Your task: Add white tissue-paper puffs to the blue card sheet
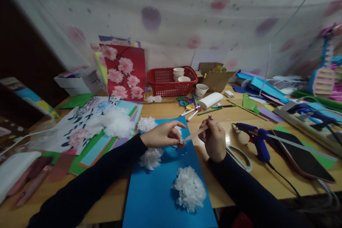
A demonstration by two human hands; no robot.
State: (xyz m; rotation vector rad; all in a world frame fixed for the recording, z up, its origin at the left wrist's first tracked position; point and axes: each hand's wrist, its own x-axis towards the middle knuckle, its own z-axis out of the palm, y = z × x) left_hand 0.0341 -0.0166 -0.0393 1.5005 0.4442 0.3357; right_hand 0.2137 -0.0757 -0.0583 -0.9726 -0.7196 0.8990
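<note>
Crowded wooden bench [163,109], blue sheet [152,199] at its near edge, red basket [171,89] and carton [219,82] along the back, cup [201,91] beside the carton, pens [224,106] mid-bench, glue gun [260,141] at right.

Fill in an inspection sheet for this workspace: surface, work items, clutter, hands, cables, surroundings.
Surface: brown wooden table, largely covered.
Work items: white ruffled tissue-like flowers on a blue rectangular sheet.
Clutter: red plastic basket holding white paper cups; slim white markers beyond the blue sheet.
Hands: left hand above the blue sheet, grip unclear; right hand holds a thin pale stick, tip near the left hand.
Cables: black cord runs from the blue plastic glue gun.
Surroundings: white curtain printed with pink and purple blooms behind the table.
</note>
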